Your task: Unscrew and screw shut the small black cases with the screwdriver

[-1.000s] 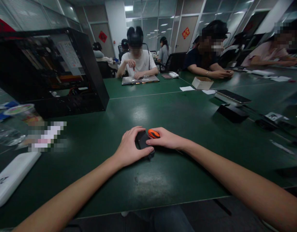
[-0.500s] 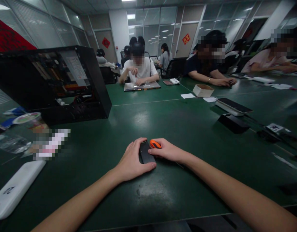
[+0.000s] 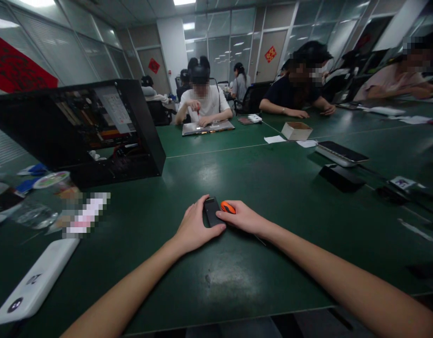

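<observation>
Head view: your left hand [image 3: 193, 229] holds a black rectangular case [image 3: 211, 212] on the green tabletop [image 3: 237, 176], thumb and fingers curled around its edges. Your right hand [image 3: 245, 217] grips an orange-and-black tool handle [image 3: 228, 207] just beside it. For good control, brace the case flat, and mind the thin shaft [image 3: 260, 240] showing by your right wrist.

left grip [image 3: 194, 226]: C-curved | right grip [image 3: 242, 217]: curled | both forearms [image 3: 304, 253]: angled inward
</observation>
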A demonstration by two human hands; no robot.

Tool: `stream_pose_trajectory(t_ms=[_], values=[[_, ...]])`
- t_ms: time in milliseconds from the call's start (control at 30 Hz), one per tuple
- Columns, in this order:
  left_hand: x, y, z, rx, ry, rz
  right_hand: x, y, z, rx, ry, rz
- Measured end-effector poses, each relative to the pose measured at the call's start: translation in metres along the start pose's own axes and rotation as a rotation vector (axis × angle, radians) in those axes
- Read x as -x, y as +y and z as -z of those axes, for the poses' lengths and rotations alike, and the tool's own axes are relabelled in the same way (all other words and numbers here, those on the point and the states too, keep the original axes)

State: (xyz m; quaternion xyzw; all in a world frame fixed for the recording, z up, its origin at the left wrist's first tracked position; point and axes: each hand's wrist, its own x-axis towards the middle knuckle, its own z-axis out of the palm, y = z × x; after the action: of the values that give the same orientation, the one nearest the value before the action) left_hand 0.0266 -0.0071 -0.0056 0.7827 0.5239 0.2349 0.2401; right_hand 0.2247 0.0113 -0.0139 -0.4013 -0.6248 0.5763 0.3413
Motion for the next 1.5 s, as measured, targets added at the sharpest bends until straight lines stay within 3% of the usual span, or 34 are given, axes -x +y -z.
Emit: stream_pose_trajectory(t_ms=[167,333,433,533,700,867,1100,1300,1500], values=[[-0.004,-0.002,0.001,-0.063,-0.001,-0.044,-0.006,-0.015,0.009,-0.03,0.118,0.043],[-0.026,-0.006,-0.004,-0.059,-0.001,-0.1,-0.021,-0.087,0.021,-0.222,0.347,0.323],[-0.04,-0.009,-0.008,-0.042,0.03,-0.091,-0.027,-0.138,0.021,-0.408,0.257,0.442],[-0.042,-0.011,-0.008,-0.011,0.028,-0.113,-0.031,-0.162,0.015,-0.555,0.149,0.505],[-0.027,-0.018,0.0,-0.031,0.04,-0.121,-0.046,-0.137,0.002,-0.551,-0.097,0.335],[-0.02,-0.019,0.003,-0.064,0.051,-0.12,-0.059,-0.115,-0.002,-0.52,-0.244,0.213],[-0.023,-0.017,0.002,-0.043,0.054,-0.143,-0.062,-0.112,-0.003,-0.513,-0.385,0.117],[-0.023,-0.016,0.003,-0.048,0.054,-0.16,-0.07,-0.101,-0.002,-0.558,-0.402,0.035],[-0.023,-0.015,0.003,-0.051,0.055,-0.183,-0.068,-0.097,-0.004,-0.545,-0.457,0.074]])
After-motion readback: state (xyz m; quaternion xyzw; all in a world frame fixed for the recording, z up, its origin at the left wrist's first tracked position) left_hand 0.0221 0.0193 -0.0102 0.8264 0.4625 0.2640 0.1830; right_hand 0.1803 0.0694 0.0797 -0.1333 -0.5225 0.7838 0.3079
